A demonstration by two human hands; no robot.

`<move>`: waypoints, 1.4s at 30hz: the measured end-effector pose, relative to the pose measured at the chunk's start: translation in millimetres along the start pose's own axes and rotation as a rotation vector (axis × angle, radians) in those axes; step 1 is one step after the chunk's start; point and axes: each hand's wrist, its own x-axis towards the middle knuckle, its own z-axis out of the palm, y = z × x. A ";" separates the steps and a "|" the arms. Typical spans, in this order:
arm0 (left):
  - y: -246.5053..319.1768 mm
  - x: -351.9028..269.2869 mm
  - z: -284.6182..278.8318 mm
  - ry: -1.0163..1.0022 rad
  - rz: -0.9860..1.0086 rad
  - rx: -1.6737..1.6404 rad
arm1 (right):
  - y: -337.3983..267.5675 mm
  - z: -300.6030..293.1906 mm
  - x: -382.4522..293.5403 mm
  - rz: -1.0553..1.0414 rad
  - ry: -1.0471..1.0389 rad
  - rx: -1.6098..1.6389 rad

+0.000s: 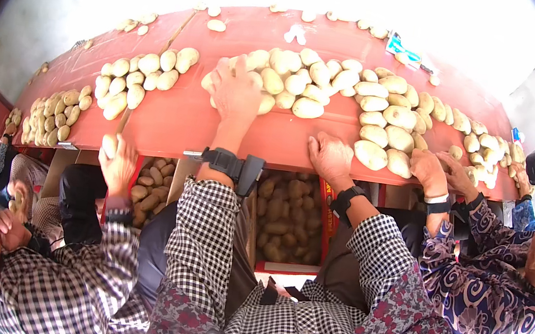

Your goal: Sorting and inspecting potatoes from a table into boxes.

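My left hand (237,92) reaches over the near left end of a heap of potatoes (308,107) on the red tabletop (297,138). Its fingers are bent down among the potatoes, slightly blurred, and whether they grip one is hidden. Near the table's front edge, my right hand (330,156) rests with curled fingers, and nothing shows in it. To its right, potatoes (371,154) lie side by side in a block. Below the edge, between my legs, stands an open carton (330,212) filled with potatoes (286,216).
Potato groups (148,64) lie farther left, others (487,142) right. A co-worker's hand (117,162) at left holds a potato (109,145); another's hands (428,171) work close at right. A blue-and-white packet (403,48) lies at the back. Another potato-filled box (135,174) stands below left.
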 end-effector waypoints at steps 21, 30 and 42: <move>-3.6 16.8 5.8 -0.351 0.038 0.211 | -7.0 -2.8 -0.2 -0.055 0.074 -0.065; -7.3 13.5 -8.2 -0.357 -0.004 0.068 | -8.3 -4.1 0.0 -0.026 0.047 -0.041; -38.0 33.0 2.7 -0.228 -0.152 -0.715 | -11.1 -9.5 -0.4 0.000 0.006 -0.048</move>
